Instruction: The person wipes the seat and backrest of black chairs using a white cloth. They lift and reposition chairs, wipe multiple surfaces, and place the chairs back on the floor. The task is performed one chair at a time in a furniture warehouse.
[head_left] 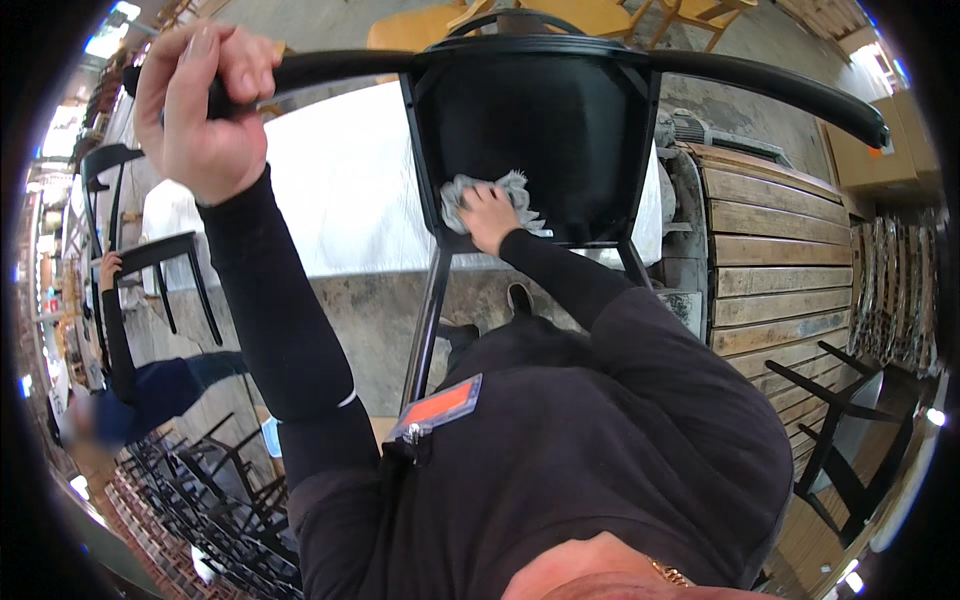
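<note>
In front of me a black chair [535, 125] stands over a white-covered surface, its broad glossy panel facing me. Curved black rails reach out from it to both sides. At the upper left, the fingers of my left hand [205, 110] are wrapped round the end of the left rail. My right hand [488, 217] presses a crumpled grey cloth [516, 192] against the lower left part of the panel. The fingers partly cover the cloth. Two black legs [428, 325] run from the panel's lower edge toward me.
The white-covered surface [330, 185] lies under the chair. A slatted wooden platform [780, 250] and a cardboard box [895, 150] are on the right. Another person [165, 405] handles a black chair [160, 250] at left. Stacked black chairs [215, 490] fill the lower left.
</note>
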